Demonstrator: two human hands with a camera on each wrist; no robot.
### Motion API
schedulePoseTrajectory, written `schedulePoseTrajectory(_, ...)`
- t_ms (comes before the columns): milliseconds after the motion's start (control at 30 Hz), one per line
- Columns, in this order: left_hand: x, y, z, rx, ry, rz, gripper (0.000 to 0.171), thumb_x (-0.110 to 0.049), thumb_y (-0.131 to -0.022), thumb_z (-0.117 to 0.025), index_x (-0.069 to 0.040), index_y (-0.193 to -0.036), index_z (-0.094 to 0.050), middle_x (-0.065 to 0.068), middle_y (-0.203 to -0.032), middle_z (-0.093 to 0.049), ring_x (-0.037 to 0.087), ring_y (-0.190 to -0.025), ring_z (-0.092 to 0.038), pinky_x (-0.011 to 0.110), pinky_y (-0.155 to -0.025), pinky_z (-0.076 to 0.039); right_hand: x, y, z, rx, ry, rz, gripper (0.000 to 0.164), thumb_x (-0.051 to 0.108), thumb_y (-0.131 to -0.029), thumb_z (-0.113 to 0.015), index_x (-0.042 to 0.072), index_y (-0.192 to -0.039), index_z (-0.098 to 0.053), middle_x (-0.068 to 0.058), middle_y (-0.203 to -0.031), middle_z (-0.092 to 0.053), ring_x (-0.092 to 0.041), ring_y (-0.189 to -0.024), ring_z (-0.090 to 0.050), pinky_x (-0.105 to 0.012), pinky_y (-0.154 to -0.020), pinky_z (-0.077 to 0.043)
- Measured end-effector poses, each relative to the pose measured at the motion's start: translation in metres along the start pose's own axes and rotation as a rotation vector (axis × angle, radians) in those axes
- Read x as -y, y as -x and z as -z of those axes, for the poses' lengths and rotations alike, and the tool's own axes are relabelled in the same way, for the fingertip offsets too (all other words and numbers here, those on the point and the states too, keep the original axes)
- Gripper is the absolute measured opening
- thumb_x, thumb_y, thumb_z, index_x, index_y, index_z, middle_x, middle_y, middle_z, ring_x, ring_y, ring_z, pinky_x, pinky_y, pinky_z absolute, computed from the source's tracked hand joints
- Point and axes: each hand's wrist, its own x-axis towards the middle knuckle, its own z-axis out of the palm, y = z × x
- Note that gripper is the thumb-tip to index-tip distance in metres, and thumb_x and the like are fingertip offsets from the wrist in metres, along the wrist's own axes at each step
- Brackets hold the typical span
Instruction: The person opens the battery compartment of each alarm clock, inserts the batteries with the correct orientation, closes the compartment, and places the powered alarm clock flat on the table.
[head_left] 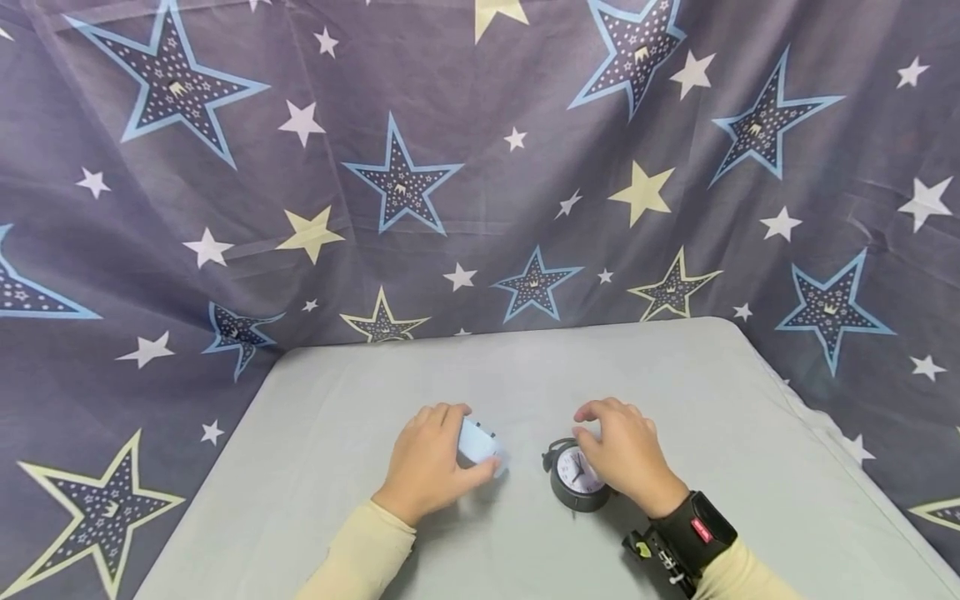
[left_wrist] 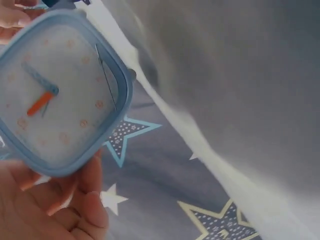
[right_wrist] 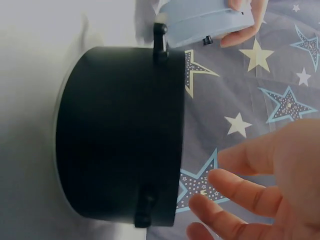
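My left hand (head_left: 431, 467) grips a light blue, rounded-square alarm clock (head_left: 478, 442) between thumb and fingers. Two small dark feet stick out of its far side. The left wrist view shows its pale face (left_wrist: 70, 75) with an orange hour hand and a blue-grey minute hand. Right of it, a round black alarm clock (head_left: 577, 479) lies tilted back on the table, white dial up. My right hand (head_left: 626, 454) hovers at its right side, fingers loosely bent. From the right wrist, a gap shows between those fingers (right_wrist: 235, 190) and the black casing (right_wrist: 120, 130).
Both clocks are over a table covered with a pale grey cloth (head_left: 420, 375). A dark curtain with printed stars (head_left: 465, 100) hangs behind it and along both sides. A black strap mount (head_left: 693, 533) sits on my right wrist.
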Motion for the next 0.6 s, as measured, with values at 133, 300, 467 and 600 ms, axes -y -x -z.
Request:
schedulePoseTrajectory(133, -0.003, -0.003, 0.003, -0.048, -0.032, 0.057, 0.068, -0.076, -0.069, -0.056, -0.015, -0.097, -0.060, -0.003, -0.079, -0.056, 0.017, -0.068, -0.049, 0.029, -0.056, -0.040, -0.004, 0.000, 0.000, 0.012, -0.021, -0.010, 0.022, 0.037, -0.082, -0.068, 0.024, -0.100, -0.069, 0.003, -0.109, -0.065, -0.026, -0.101, -0.057, -0.049, -0.083, -0.036)
schedulePoseTrajectory(300, -0.007, -0.007, 0.007, -0.079, -0.100, 0.103, 0.068, -0.079, -0.069, -0.053, -0.014, -0.087, -0.058, -0.001, -0.069, -0.052, 0.018, -0.060, -0.047, 0.030, -0.050, -0.039, -0.007, 0.000, -0.002, 0.013, -0.034, -0.019, 0.022, 0.036, -0.082, -0.069, 0.022, -0.099, -0.069, 0.002, -0.109, -0.066, -0.028, -0.102, -0.057, -0.052, -0.085, -0.035)
schedulePoseTrajectory(467, -0.008, -0.012, 0.010, -0.111, -0.159, 0.141, 0.072, -0.080, -0.068, -0.053, -0.010, -0.084, -0.059, 0.003, -0.067, -0.054, 0.022, -0.056, -0.049, 0.033, -0.048, -0.040, -0.009, 0.000, -0.003, 0.014, -0.035, -0.034, 0.021, 0.036, -0.082, -0.068, 0.022, -0.098, -0.069, 0.001, -0.110, -0.066, -0.028, -0.103, -0.057, -0.052, -0.086, -0.035)
schedulePoseTrajectory(600, -0.007, -0.015, 0.012, -0.131, -0.192, 0.161, 0.076, -0.081, -0.067, -0.053, -0.007, -0.084, -0.060, 0.006, -0.067, -0.055, 0.025, -0.056, -0.051, 0.036, -0.048, -0.040, -0.010, -0.001, -0.002, 0.015, -0.034, -0.036, 0.021, 0.035, -0.082, -0.068, 0.023, -0.098, -0.069, 0.000, -0.110, -0.066, -0.029, -0.103, -0.057, -0.053, -0.086, -0.035)
